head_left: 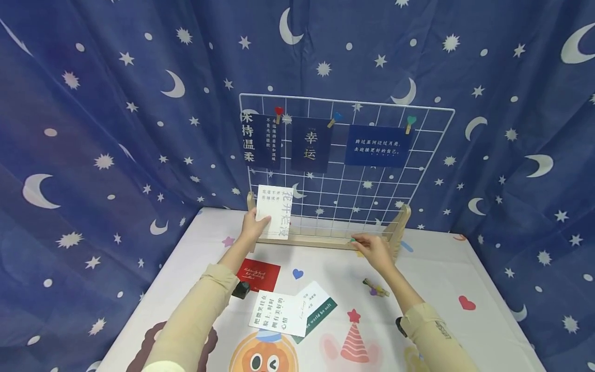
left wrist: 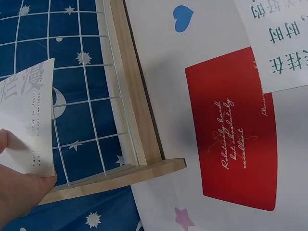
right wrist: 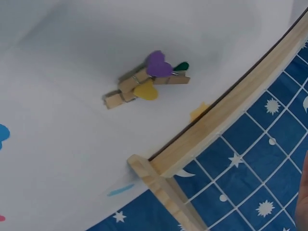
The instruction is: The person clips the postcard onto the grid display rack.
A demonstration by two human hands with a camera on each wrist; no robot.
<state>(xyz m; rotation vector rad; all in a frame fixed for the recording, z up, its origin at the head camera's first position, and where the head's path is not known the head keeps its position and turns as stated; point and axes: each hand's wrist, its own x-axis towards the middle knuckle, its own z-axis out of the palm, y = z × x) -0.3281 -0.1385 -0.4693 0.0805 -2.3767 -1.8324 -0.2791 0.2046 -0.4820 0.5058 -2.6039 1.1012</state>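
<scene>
My left hand (head_left: 253,226) holds a white card (head_left: 275,209) with grey lettering upright before the lower left of a white wire grid (head_left: 355,182), thumb on the card's front. In the left wrist view, the card's edge (left wrist: 41,120) overlaps the grid. Low at the grid's right, my right hand (head_left: 373,251) pinches a small clothespin with a teal top (head_left: 353,239), mostly hidden by the fingers. Along the grid's upper part hang three blue cards, clipped by a red-heart clothespin (head_left: 278,114), a blue-heart clothespin (head_left: 334,120) and a green-heart clothespin (head_left: 410,125).
The grid stands in a wooden base (head_left: 316,242). Loose heart clothespins (right wrist: 144,84) in purple, yellow and green lie in front of its right end. A red card (head_left: 262,274), a white card (head_left: 279,312) and a green-and-white card (head_left: 321,312) lie overlapping on the table.
</scene>
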